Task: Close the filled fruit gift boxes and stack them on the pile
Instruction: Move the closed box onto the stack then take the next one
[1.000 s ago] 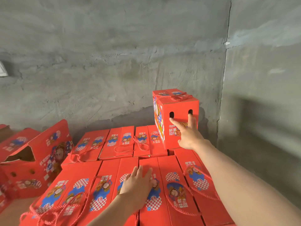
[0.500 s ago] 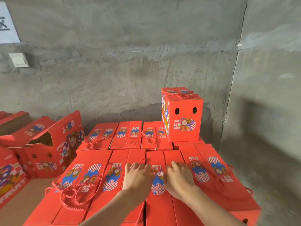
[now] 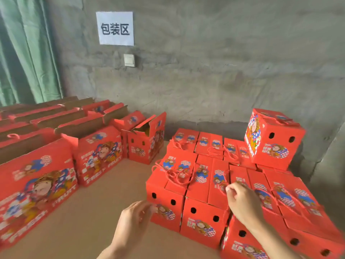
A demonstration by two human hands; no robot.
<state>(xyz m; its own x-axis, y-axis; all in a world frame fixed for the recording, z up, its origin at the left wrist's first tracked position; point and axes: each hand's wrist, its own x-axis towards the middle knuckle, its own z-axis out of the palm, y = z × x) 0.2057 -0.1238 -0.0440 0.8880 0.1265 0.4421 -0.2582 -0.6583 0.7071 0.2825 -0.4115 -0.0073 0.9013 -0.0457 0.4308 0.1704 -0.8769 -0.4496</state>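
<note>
While both hands hover over the near corner of the pile (image 3: 233, 184), neither has hold of anything. The left hand (image 3: 133, 223) is spread loosely, grip open, its fingertips (image 3: 152, 208) just beside, perhaps touching, the end face of the corner box (image 3: 166, 204). The right hand (image 3: 242, 204) is lightly curled above the box tops, grip half closed and empty as far as shows, though motion blur softens it.

The pile is a block of closed boxes: matte red printed card, rectangular, lids folded flat with a seam along each top, twisted red cord handles (image 3: 175, 174) lying slack on them. Each end face has two round punched holes and a cartoon print. The long axes run away from the hands toward the wall (image 3: 224, 81), end faces turned to the person. Beyond the right hand, at the far corner, one lone box (image 3: 274, 139) stands on the pile, its holed end facing the same way.

Left of the left hand, across bare brown cardboard flooring (image 3: 102, 202), open boxes (image 3: 97, 156) stand in rows, flaps up, showing raw brown corrugated insides; their long printed sides face the person.

Rough grey concrete makes up the wall, with a white paper sign (image 3: 114, 28), a switch (image 3: 129, 60) and a green pleated curtain (image 3: 28, 53) well beyond.
</note>
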